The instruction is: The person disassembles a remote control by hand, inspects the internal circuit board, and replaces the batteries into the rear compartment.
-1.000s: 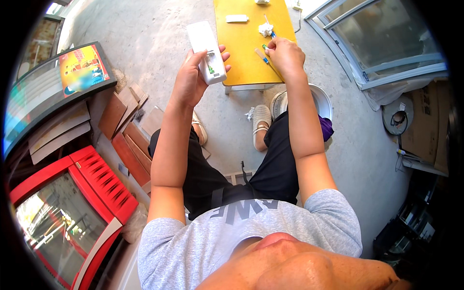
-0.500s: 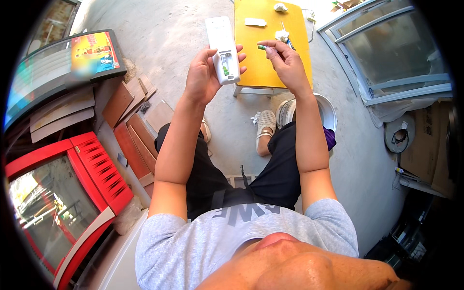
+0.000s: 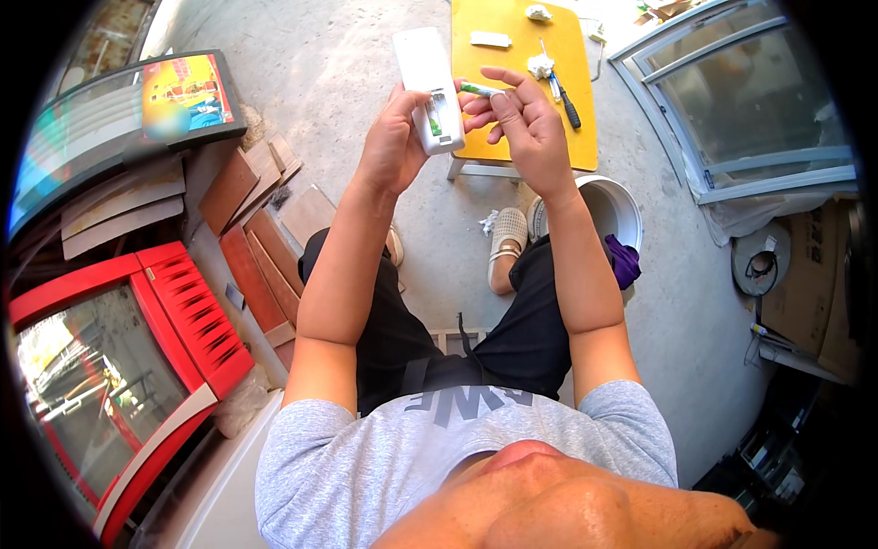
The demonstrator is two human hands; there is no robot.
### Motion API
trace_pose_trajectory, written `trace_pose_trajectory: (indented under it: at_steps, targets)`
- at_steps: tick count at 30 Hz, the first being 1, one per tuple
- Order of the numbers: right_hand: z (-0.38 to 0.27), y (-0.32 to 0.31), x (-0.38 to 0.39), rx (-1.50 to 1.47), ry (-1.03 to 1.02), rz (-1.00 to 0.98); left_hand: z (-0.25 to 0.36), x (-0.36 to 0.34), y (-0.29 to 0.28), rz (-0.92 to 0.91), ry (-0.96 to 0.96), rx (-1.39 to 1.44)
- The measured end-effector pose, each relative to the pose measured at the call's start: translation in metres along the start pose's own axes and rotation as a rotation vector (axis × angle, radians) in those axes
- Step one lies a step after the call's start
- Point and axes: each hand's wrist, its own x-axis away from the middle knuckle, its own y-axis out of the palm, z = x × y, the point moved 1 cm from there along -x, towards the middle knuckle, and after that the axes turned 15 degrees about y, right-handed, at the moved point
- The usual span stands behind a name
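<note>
1. Left hand (image 3: pixel 395 146) is reaching forward, forearm raised, fingers wrapping a white remote control (image 3: pixel 427 75), battery bay facing up.
2. Right hand (image 3: pixel 523 123) is pinching a green battery (image 3: pixel 479 89) at the bay, wrist bent inward.
3. Both are hovering before the yellow table (image 3: pixel 512 64).

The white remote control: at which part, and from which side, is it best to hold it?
Grip the white remote control around its lower body from the left, as the left hand does: the open battery bay faces right, where the right hand brings a green battery.

Hands hold white remote (image 3: pixel 427 87) and battery (image 3: pixel 478 89).
</note>
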Motion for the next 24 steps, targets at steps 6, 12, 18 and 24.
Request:
trace_pose_trajectory:
  at_steps: [6,12,18,24]
  targets:
    - [0.001,0.001,0.008,0.257,-0.065,0.146,0.010,0.004,0.007,0.015,0.061,-0.128]
    - [0.002,0.010,0.012,0.235,-0.110,0.207,0.010,0.003,0.005,-0.052,0.240,-0.220]
    - [0.004,0.018,0.016,0.301,-0.177,0.216,0.010,0.002,0.004,-0.027,0.360,-0.238]
    - [0.006,0.022,0.017,0.474,-0.356,0.217,0.013,0.006,0.010,-0.036,0.371,-0.269]
